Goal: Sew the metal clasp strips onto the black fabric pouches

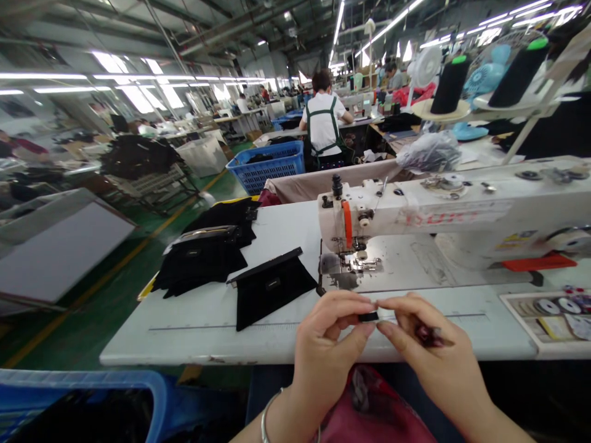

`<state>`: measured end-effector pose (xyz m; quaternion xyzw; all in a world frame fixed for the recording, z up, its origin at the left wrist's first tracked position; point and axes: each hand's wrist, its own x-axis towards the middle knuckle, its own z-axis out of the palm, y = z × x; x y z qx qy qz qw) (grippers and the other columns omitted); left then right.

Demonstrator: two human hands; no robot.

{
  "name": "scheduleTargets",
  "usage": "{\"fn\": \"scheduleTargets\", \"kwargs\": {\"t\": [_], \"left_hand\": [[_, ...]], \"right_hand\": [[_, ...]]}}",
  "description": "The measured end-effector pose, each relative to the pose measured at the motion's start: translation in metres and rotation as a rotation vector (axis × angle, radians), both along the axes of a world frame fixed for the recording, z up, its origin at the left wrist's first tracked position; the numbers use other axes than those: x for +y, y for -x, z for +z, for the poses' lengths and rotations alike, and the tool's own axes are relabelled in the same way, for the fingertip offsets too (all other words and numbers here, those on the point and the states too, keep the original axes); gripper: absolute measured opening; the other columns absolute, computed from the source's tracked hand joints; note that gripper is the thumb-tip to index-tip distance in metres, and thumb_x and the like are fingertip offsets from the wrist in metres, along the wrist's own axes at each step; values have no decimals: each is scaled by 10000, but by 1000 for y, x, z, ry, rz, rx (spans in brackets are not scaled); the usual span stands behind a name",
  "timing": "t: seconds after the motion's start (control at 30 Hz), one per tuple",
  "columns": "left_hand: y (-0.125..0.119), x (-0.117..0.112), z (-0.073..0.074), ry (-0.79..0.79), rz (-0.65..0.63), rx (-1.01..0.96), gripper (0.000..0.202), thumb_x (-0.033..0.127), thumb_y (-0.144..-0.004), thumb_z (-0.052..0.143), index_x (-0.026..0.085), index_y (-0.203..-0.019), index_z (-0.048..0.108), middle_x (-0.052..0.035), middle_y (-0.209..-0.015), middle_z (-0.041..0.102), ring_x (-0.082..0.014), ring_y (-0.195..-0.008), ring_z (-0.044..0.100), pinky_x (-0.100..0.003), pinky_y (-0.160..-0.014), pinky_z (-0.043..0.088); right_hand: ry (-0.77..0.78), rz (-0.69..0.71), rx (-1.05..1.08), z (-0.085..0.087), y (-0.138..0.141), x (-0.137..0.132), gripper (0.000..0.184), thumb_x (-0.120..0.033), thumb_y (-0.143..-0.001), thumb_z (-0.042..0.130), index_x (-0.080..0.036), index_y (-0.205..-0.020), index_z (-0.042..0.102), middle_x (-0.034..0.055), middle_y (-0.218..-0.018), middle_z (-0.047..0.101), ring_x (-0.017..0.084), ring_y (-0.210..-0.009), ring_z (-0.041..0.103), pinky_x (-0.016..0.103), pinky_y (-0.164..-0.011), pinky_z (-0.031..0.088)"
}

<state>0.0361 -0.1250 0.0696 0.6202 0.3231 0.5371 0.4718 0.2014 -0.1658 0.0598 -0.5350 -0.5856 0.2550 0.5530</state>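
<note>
My left hand (330, 344) and my right hand (429, 347) meet at the table's front edge and together pinch a small black piece (368, 317) between thumbs and forefingers. My right hand also has something small and dark (427, 335) tucked under its curled fingers; I cannot make out what. A silver bracelet circles my left wrist. Just beyond the hands stands a white sewing machine (443, 215), its needle and presser foot (357, 258) a little past my fingertips. A black fabric panel with a small label (270, 289) lies left of the needle.
A stack of black fabric pieces (207, 255) sits at the table's left end. A tray of bobbins (554, 311) is at right. Blue crates stand at lower left (92, 400) and behind the table (268, 163). A person in a green apron (325, 120) sits ahead. Black thread cones (450, 83) stand above.
</note>
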Motion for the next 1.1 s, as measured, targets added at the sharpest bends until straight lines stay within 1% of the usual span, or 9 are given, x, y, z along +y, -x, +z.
{"fn": "scheduleTargets", "kwargs": {"t": [0.1, 0.17, 0.3, 0.4, 0.5, 0.57, 0.77, 0.9, 1.1], "left_hand": [[2, -2, 2, -55, 34, 104, 277, 60, -834, 746, 265, -1019, 772, -18, -1022, 741, -150, -947, 709, -219, -809, 586], [3, -4, 5, -135, 88, 219, 328, 17, -809, 736, 263, -1023, 775, 2, -980, 747, -130, -911, 705, -203, -815, 572], [4, -6, 10, -261, 129, 355, 405, -51, -782, 690, 239, -1050, 778, 6, -967, 752, -112, -890, 698, -188, -846, 557], [5, -6, 13, -250, 112, 353, 354, -22, -797, 712, 235, -1029, 787, 3, -944, 759, -114, -872, 699, -187, -828, 556], [6, -4, 15, -88, 83, 286, 265, 62, -789, 790, 249, -976, 803, 3, -912, 757, -114, -824, 696, -174, -739, 550], [5, -4, 14, 69, 38, 182, 208, 112, -777, 821, 240, -940, 808, -10, -920, 755, -118, -803, 701, -174, -698, 552], [-3, -4, 5, 619, -126, -324, 221, 167, -755, 862, 158, -921, 715, -45, -852, 780, -155, -753, 757, -234, -726, 607], [-5, -2, 2, 750, -153, -467, 286, 189, -737, 885, 147, -923, 673, -71, -905, 785, -168, -771, 761, -247, -720, 612], [-4, -2, -1, 808, -170, -504, 246, 201, -734, 895, 125, -882, 715, -6, -769, 717, -75, -660, 675, -167, -656, 559]], "right_hand": [[-203, 1, -197, 8, -4, -2, 277, -212, -897, 715, -289, -1162, 707, 31, -1001, 613, 77, -589, 521, 232, -501, 453], [-310, 33, -321, 11, -7, -4, 342, -136, -901, 685, -296, -1204, 690, 43, -1050, 610, 75, -602, 556, 227, -514, 479], [-358, 132, -482, 9, -8, -6, 440, -61, -919, 613, -272, -1305, 612, 57, -1057, 616, 119, -750, 649, 237, -632, 545], [-348, 122, -470, 12, -6, -4, 320, -62, -934, 583, -224, -1209, 611, 68, -1047, 627, 157, -901, 655, 254, -744, 552], [-272, 28, -381, 19, -6, 0, 108, -141, -964, 584, -228, -1018, 618, 40, -969, 616, 142, -873, 621, 238, -757, 525], [-210, -8, -340, 22, -7, 1, 74, -190, -982, 577, -239, -939, 612, 21, -921, 602, 133, -827, 599, 229, -719, 503], [-71, 9, -256, 12, -18, -7, 23, -278, -988, 595, -257, -987, 602, 3, -927, 589, 128, -759, 568, 238, -660, 473], [69, 142, -229, 3, -28, -10, 226, -385, -1013, 528, -266, -1205, 522, 20, -1004, 608, 152, -820, 598, 258, -688, 507], [29, 175, -300, 1, -25, -4, 134, -312, -1032, 496, -272, -1137, 570, 41, -1066, 634, 179, -965, 617, 291, -808, 511]]}}
